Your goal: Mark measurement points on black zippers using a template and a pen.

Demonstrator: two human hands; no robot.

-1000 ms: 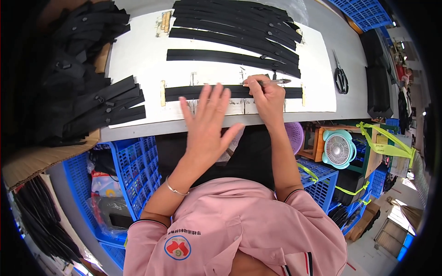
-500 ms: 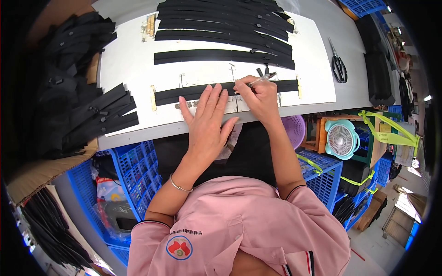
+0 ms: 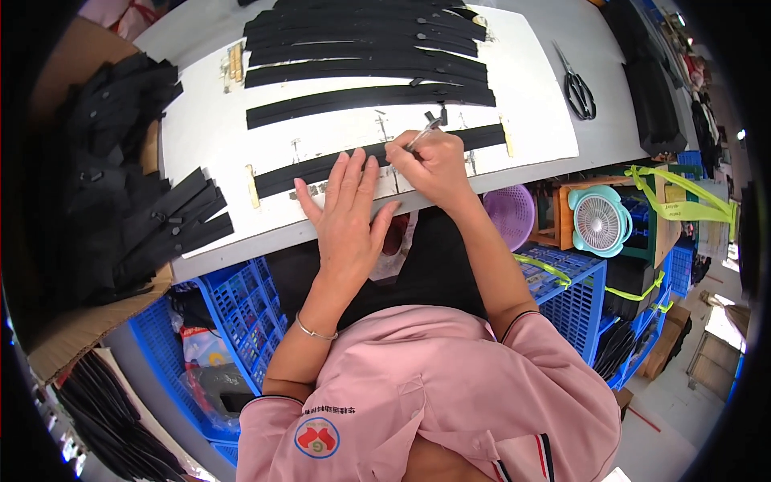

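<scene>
A black zipper strip (image 3: 480, 138) lies along the near edge of a white board (image 3: 542, 128) between two tan tape marks. My left hand (image 3: 350, 217) rests flat on it, fingers spread, holding nothing. Just to the right, my right hand (image 3: 435, 167) pinches a slim clear-and-dark pen (image 3: 421, 135) over the strip. My fingers hide the pen's tip. Several more black zipper strips (image 3: 365, 104) with small dark sliders lie in rows farther back on the board.
Black-handled scissors (image 3: 578, 95) lie right of the board. A heap of black zipper strips (image 3: 120, 177) covers the left side. Below the table edge stand blue crates (image 3: 241, 309), a purple basket (image 3: 509, 215) and a turquoise fan (image 3: 600, 223).
The view has shifted, so the board appears farther left. The pen in my right hand has swung from leaning right to a steeper angle. My left hand stays flat on the strip.
</scene>
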